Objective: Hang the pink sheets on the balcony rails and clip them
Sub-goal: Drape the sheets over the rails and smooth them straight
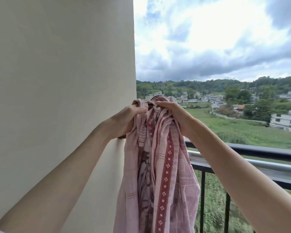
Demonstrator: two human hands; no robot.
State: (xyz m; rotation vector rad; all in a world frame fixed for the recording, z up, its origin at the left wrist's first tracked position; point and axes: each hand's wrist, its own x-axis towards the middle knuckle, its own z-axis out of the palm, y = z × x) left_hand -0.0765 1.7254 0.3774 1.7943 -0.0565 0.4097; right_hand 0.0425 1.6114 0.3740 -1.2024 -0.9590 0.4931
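A pink sheet with dark red patterned bands hangs bunched in front of me, raised above the balcony rail. My left hand grips its top edge on the left side. My right hand grips the bunched top just beside it, the two hands almost touching. The sheet's lower part runs out of the bottom of the view and covers the rail's left end. No clips are in view.
A cream wall fills the left half, right next to my left arm. The dark rail with vertical bars runs from the sheet to the right edge, with a silver rail just beyond it. Fields and houses lie far below.
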